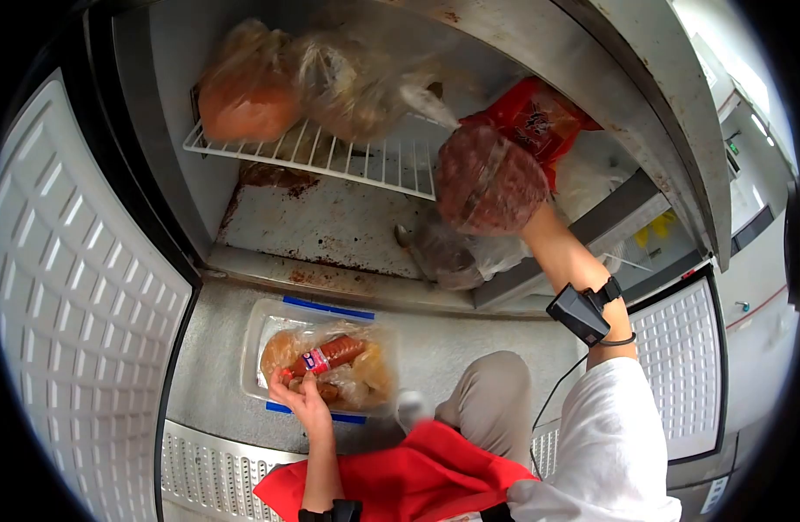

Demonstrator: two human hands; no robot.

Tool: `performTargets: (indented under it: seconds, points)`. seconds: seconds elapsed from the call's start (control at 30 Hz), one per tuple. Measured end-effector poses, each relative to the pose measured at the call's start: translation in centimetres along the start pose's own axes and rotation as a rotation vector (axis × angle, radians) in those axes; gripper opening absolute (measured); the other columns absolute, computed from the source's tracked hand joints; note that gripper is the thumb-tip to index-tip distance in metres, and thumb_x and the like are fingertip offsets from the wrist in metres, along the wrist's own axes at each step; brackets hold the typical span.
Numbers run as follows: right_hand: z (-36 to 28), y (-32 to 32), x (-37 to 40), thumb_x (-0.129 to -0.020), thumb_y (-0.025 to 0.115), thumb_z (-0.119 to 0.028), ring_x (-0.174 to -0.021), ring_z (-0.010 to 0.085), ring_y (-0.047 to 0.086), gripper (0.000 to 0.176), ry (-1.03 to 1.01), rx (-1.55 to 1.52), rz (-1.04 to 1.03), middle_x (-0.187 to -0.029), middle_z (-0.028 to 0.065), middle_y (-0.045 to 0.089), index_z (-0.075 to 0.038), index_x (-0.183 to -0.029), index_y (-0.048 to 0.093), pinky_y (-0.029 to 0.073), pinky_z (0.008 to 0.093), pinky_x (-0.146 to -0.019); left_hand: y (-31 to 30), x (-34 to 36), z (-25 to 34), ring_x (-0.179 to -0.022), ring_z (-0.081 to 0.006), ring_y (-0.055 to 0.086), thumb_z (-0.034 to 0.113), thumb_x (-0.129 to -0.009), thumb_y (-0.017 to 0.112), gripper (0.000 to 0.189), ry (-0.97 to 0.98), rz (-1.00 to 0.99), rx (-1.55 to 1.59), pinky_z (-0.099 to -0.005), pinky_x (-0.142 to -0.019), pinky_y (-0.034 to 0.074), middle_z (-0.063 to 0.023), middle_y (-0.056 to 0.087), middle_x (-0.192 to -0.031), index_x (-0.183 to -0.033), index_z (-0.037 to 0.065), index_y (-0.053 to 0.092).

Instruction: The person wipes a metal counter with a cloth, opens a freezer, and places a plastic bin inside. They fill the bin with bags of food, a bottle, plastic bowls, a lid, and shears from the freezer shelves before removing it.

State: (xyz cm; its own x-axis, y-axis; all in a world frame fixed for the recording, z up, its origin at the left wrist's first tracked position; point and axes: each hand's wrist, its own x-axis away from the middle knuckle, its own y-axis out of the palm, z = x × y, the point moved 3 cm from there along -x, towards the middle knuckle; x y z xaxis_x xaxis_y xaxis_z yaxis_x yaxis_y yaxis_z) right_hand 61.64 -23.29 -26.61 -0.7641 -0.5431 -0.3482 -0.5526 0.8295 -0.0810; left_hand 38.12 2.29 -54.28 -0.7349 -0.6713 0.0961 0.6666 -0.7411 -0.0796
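Note:
My left hand (pixel 304 398) is over a clear plastic box (pixel 254 348) on the floor. Its thumb and fingers are closed around the lower end of a red sausage (pixel 337 351) with a printed label. Around the sausage in the box lie clear bags with brownish and yellowish food (pixel 374 370). My right arm reaches into the open cabinet, and the right hand is hidden behind a clear-wrapped slab of dark red meat (pixel 489 178), which it appears to hold up near the shelf's right end. Behind the meat lies a red printed bag (pixel 539 122).
A white wire shelf (pixel 308 163) carries a bag of orange-pink food (pixel 247 100) and other cloudy bags (pixel 352 83). A dark bag (pixel 452 252) lies on the stained cabinet floor (pixel 317 230). Open doors stand at left (pixel 82 261) and right (pixel 674 365).

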Motion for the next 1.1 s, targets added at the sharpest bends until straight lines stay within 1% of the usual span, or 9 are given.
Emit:
performTargets:
  seconds: [0.17, 0.27, 0.37, 0.5, 0.63, 0.73, 0.83, 0.93, 1.1]
  points:
    - [0.8, 6.6, -1.7, -0.093, 0.047, -0.024, -0.105, 0.0207, 0.053, 0.030, 0.563, -0.002, -0.080, -0.114, 0.0108, 0.053, -0.005, -0.117, 0.047, 0.046, 0.0337, -0.087, -0.2, -0.2, -1.1, -0.112, -0.0307, 0.035, 0.013, -0.083, 0.054, 0.046, -0.029, 0.046, -0.035, -0.0406, -0.098, 0.028, -0.0189, 0.031, -0.122, -0.123, 0.000, 0.035]
    - [1.1, 7.0, -1.3, -0.091, 0.051, -0.022, -0.099, 0.0182, 0.055, 0.027, 0.479, 0.134, -0.263, -0.109, 0.0075, 0.054, -0.007, -0.114, 0.048, 0.047, 0.0323, -0.083, -0.5, -0.4, -2.0, -0.113, -0.0314, 0.034, 0.020, -0.085, 0.050, 0.045, -0.072, 0.110, -0.019, -0.0408, -0.099, 0.026, -0.0191, 0.031, -0.123, -0.124, 0.001, 0.036]
    - [1.1, 1.8, -1.5, -0.090, 0.051, -0.018, -0.095, 0.0171, 0.055, 0.024, 0.392, 0.232, 0.077, -0.107, 0.0066, 0.054, -0.006, -0.111, 0.050, 0.047, 0.0315, -0.081, -0.4, -0.5, -2.1, -0.114, -0.0324, 0.032, 0.024, -0.086, 0.047, 0.047, -0.120, 0.127, -0.005, -0.0408, -0.099, 0.025, -0.0196, 0.031, -0.123, -0.125, 0.002, 0.036]
    - [2.0, -9.6, 0.0, -0.083, 0.057, -0.010, -0.090, 0.0202, 0.056, 0.027, -0.290, 0.725, 0.847, -0.102, 0.0077, 0.055, -0.003, -0.108, 0.050, 0.047, 0.0290, -0.075, -0.5, -0.3, -1.9, -0.114, -0.0320, 0.032, 0.025, -0.087, 0.047, 0.048, -0.131, 0.079, -0.016, -0.0409, -0.099, 0.025, -0.0193, 0.030, -0.123, -0.127, 0.002, 0.033]
    - [3.1, -24.2, 4.3, -0.077, 0.061, -0.005, -0.092, 0.0238, 0.057, 0.039, 0.009, 1.114, 1.347, -0.108, 0.0136, 0.054, 0.001, -0.113, 0.047, 0.051, 0.0350, -0.073, -0.4, -0.1, -1.8, -0.115, -0.0312, 0.032, 0.024, -0.088, 0.047, 0.048, -0.126, 0.055, -0.045, -0.0405, -0.099, 0.025, -0.0190, 0.029, -0.123, -0.128, 0.002, 0.032]
    - [6.8, -30.1, 5.9, -0.078, 0.060, -0.005, -0.089, 0.0270, 0.060, 0.041, 0.382, 0.412, 1.194, -0.109, 0.0171, 0.055, 0.002, -0.115, 0.045, 0.054, 0.0392, -0.067, -0.2, -0.1, -1.7, -0.115, -0.0309, 0.032, 0.024, -0.089, 0.048, 0.047, -0.116, 0.054, -0.051, -0.0403, -0.100, 0.025, -0.0188, 0.029, -0.123, -0.128, 0.002, 0.032]
    - [5.8, -25.2, 4.4, -0.078, 0.060, -0.006, -0.083, 0.0295, 0.062, 0.041, 0.240, 0.249, 1.075, -0.106, 0.0177, 0.057, 0.003, -0.115, 0.044, 0.055, 0.0407, -0.061, -0.3, -0.1, -2.1, -0.117, -0.0310, 0.031, 0.024, -0.089, 0.049, 0.047, -0.109, 0.039, -0.078, -0.0403, -0.101, 0.024, -0.0187, 0.028, -0.125, -0.128, 0.002, 0.031]
    - [5.7, -23.4, 2.9, -0.082, 0.057, -0.007, -0.083, 0.0296, 0.062, 0.038, 0.468, -0.002, 1.046, -0.104, 0.0174, 0.058, 0.002, -0.116, 0.044, 0.056, 0.0390, -0.061, -0.2, 0.0, -1.8, -0.119, -0.0312, 0.029, 0.025, -0.089, 0.049, 0.048, -0.121, 0.020, -0.043, -0.0407, -0.102, 0.022, -0.0189, 0.026, -0.127, -0.128, 0.002, 0.031]
    - [4.3, -17.3, 1.1, -0.085, 0.054, -0.008, -0.092, 0.0282, 0.060, 0.032, 0.138, -0.164, 0.978, -0.106, 0.0148, 0.057, -0.002, -0.115, 0.046, 0.055, 0.0407, -0.072, -0.1, 0.0, -1.4, -0.119, -0.0333, 0.029, 0.017, -0.086, 0.049, 0.047, -0.113, 0.038, -0.075, -0.0416, -0.102, 0.023, -0.0205, 0.028, -0.125, -0.125, 0.000, 0.031]
